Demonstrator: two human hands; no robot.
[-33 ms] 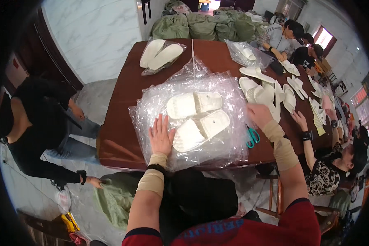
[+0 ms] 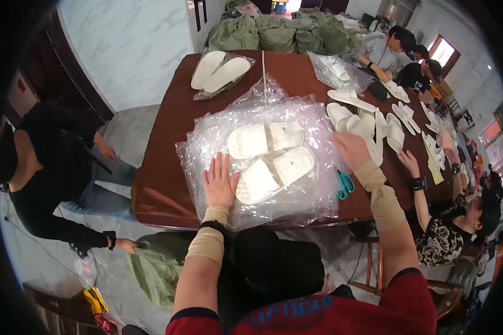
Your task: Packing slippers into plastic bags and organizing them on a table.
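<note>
A pair of white slippers lies on a stack of clear plastic bags (image 2: 207, 142): one slipper (image 2: 248, 143) farther off and the other (image 2: 257, 184) nearer me. My left hand (image 2: 221, 181) rests flat on the bags, fingers spread, just left of the nearer slipper. At the right edge of the stack my right hand (image 2: 352, 152) is closed, its fingertips pinching the plastic edge and partly hidden. Teal-handled scissors (image 2: 345, 185) lie on the table just below my right hand.
The brown table (image 2: 162, 167) holds a bagged pair of slippers (image 2: 223, 75) at the far left and loose slippers (image 2: 357, 125) at right. Co-workers sit along the right side. On the left a person in black (image 2: 56, 162) grips a green sack (image 2: 159, 273). Full sacks (image 2: 276, 39) stand behind.
My right hand has shifted very slightly left and away from me at the bag edge. My left hand and the slippers stay in place.
</note>
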